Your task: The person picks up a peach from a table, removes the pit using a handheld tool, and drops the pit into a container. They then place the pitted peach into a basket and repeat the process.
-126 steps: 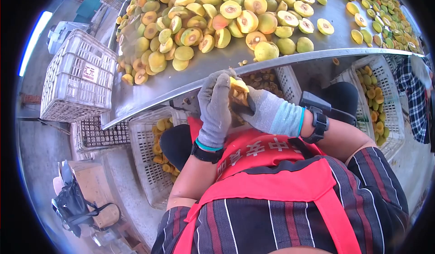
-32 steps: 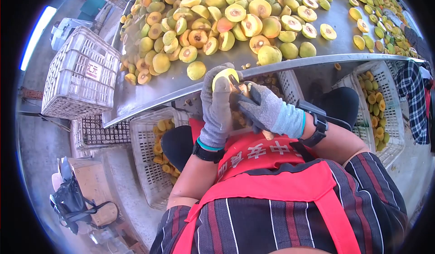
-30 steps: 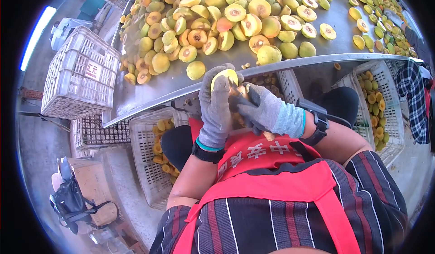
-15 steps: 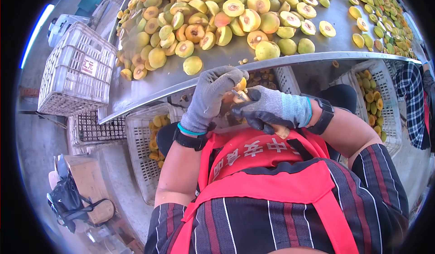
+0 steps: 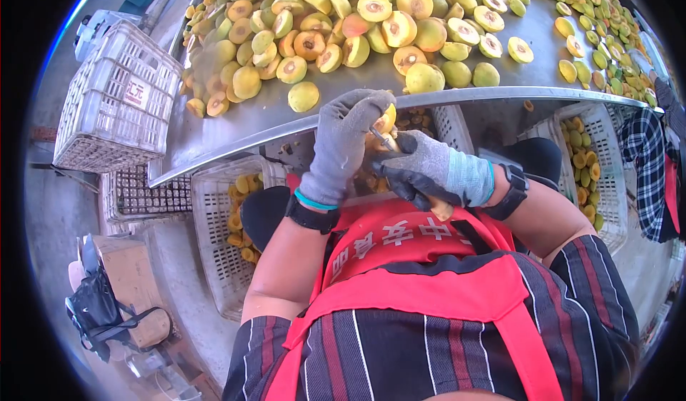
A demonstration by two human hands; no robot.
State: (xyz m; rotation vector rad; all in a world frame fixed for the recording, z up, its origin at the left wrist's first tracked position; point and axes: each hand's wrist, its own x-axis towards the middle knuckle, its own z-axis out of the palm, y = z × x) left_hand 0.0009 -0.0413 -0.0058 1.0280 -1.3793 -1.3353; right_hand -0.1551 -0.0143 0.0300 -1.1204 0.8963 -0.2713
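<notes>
My left hand [image 5: 343, 140], in a grey knit glove, is closed around a yellow peach half [image 5: 386, 120], most of it hidden by the fingers. My right hand [image 5: 427, 169], gloved in grey with dark fingertips, grips a pitting tool; its wooden handle [image 5: 441, 209] sticks out below the fist. The tool's metal end [image 5: 388, 142] points up at the cut fruit. Both hands are close together, just below the front edge of a metal table [image 5: 236, 147].
Many halved peaches [image 5: 357, 26] are heaped on the table. Crates of fruit stand below, one at the left [image 5: 221, 258] and another at the right [image 5: 611, 165]. A white crate [image 5: 118, 101] stands left of the table. Another person's plaid sleeve [image 5: 641, 165] shows at the far right.
My left hand has shifted slightly up and right, tilting the peach half so more of its yellow skin shows. The tool's metal end is more visible; the view has moved slightly.
</notes>
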